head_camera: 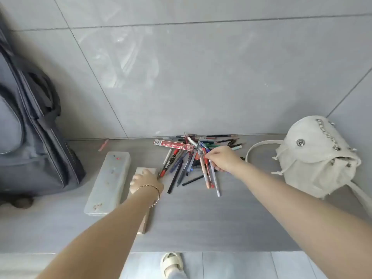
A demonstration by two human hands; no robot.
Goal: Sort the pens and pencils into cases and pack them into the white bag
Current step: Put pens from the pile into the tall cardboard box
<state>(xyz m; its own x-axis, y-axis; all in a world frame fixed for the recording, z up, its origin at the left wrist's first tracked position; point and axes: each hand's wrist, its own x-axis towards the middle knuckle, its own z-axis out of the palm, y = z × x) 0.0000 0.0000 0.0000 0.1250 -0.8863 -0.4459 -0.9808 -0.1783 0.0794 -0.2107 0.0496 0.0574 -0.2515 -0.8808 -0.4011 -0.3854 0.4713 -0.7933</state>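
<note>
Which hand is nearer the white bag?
Right. The right hand grips pens just left of the white bag; the left hand rests on a case farther left.

One head-worn view, steep and near.
The wide-angle camera looked forward and down from above the near edge of the grey counter (201, 222), close over it, facing the tiled wall (201, 77) behind it.

Bare tabletop (201, 218) between cases (109, 181) and white bag (314, 158).
</note>
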